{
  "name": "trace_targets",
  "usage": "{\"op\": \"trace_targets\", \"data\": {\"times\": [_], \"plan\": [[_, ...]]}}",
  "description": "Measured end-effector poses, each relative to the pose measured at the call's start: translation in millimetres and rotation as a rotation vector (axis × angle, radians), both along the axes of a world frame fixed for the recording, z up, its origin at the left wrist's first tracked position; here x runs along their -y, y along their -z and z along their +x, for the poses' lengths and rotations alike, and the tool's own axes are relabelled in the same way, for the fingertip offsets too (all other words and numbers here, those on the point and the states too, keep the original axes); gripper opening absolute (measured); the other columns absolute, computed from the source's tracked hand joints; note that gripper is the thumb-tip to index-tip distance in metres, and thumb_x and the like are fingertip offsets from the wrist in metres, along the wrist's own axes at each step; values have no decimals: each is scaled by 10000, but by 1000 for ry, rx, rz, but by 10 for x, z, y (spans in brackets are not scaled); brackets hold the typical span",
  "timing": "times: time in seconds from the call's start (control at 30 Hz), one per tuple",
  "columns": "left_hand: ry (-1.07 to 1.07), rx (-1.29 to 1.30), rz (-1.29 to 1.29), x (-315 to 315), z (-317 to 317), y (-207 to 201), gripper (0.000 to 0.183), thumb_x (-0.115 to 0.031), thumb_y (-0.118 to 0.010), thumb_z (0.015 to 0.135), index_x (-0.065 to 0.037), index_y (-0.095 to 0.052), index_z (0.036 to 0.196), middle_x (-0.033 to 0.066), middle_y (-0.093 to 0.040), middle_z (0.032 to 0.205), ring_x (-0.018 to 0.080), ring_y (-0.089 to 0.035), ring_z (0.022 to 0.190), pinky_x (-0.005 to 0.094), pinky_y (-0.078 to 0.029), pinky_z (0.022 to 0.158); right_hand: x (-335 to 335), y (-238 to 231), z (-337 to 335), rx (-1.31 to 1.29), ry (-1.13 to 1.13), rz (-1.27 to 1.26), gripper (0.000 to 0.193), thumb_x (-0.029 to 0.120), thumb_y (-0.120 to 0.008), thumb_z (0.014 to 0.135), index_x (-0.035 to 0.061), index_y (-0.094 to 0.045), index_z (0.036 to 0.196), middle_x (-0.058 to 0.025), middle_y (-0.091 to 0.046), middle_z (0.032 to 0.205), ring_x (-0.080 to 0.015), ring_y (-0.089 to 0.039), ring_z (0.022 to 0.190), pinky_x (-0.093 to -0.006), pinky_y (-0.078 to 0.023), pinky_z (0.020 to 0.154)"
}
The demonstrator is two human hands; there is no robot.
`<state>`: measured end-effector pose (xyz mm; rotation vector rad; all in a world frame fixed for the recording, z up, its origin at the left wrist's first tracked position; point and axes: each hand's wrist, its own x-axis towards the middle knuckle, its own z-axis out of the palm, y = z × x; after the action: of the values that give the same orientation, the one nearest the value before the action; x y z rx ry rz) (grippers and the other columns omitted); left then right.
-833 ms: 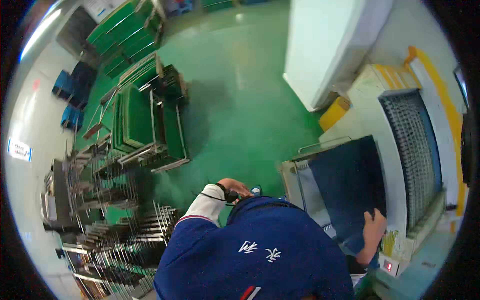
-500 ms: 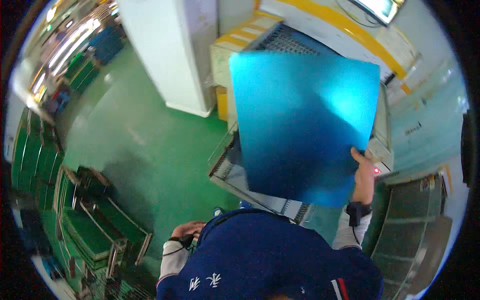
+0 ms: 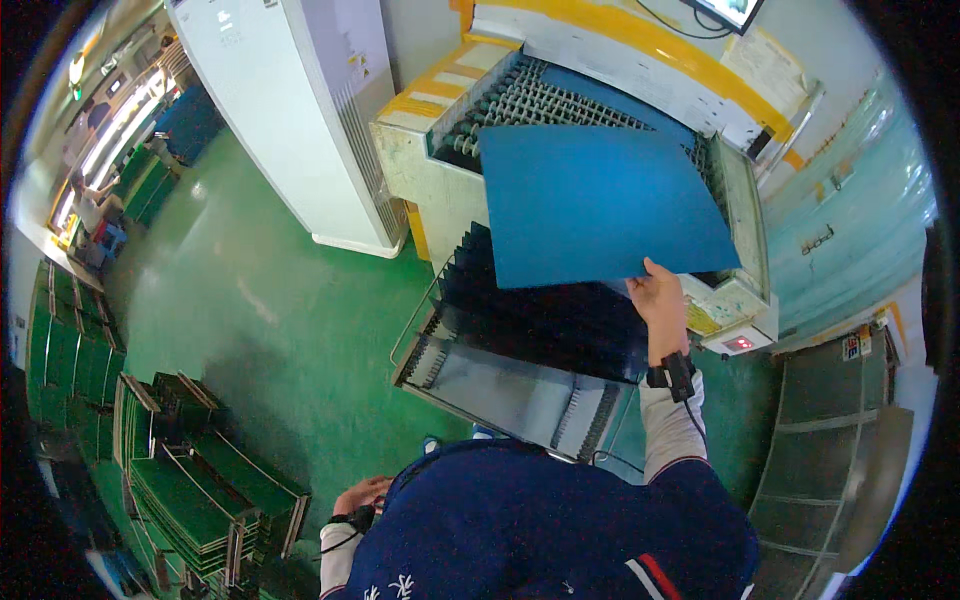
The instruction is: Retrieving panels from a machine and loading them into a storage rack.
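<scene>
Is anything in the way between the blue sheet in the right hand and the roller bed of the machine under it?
Nothing visible. The right hand holds the blue sheet by its near corner, over the roller bed, whose visible rollers are bare.

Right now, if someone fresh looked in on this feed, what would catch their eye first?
First, the large blue sheet, held flat by its near edge in the right hand over the roller bed of the conveyor machine at top centre. Just below it stands a slotted rack holding dark panels on edge. At lower left, by the left hand, racks of green boards line the green floor.
</scene>
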<state>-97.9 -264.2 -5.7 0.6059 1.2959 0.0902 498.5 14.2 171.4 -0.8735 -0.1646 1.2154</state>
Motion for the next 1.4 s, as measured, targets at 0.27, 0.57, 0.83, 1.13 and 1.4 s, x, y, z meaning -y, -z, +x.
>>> {"op": "trace_targets", "data": {"times": [0.27, 0.57, 0.83, 1.13, 1.4], "plan": [[-139, 36, -11, 317, -87, 361, 565, -471, -568, 895, -129, -468, 1333, 22, -597, 1144, 140, -591, 834, 310, -492, 655, -871, 127, 114, -40, -66, -4, 142, 90, -531, 910, -34, -514, 976, -126, -605, 998, -260, -588, 880, -376, -524, 798], [-180, 26, -23, 463, -136, 650, 580, -483, -577, 887, -132, -465, 1335, -1, -606, 1129, 124, -592, 814, 281, -485, 626, -1092, 49, 251, 249, -504, -157, 321, 275, -505, 942, -23, -585, 1030, -143, -668, 975, -202, -641, 836, -280, -516, 686], [-76, 24, -27, 175, 93, 213, 617, -470, -609, 873, -98, -449, 1340, 5, -615, 1096, 120, -585, 793, 284, -490, 618, -1418, 35, 533, 1771, -3, 21, 463, 404, -597, 862, 88, -574, 1200, -144, -625, 1154, -323, -585, 1055, -420, -456, 893], [-79, -103, -124, 23, 294, -60, 599, -458, -626, 867, -92, -483, 1319, 8, -599, 1152, 117, -568, 758, 283, -493, 617, -1654, 103, 274, 2257, -169, -315, 592, 525, -543, 853, 199, -473, 1342, -144, -353, 1454, -379, -322, 1321, -544, -241, 1057], [-74, -87, -159, -81, 352, -9, 607, -481, -607, 872, -98, -485, 1326, 13, -580, 1200, 128, -578, 815, 311, -501, 671, -1799, 107, 298, 2256, -190, -319, 605, 536, -540, 854, 210, -458, 1358, -145, -361, 1445, -362, -316, 1326, -544, -243, 1050]]}}
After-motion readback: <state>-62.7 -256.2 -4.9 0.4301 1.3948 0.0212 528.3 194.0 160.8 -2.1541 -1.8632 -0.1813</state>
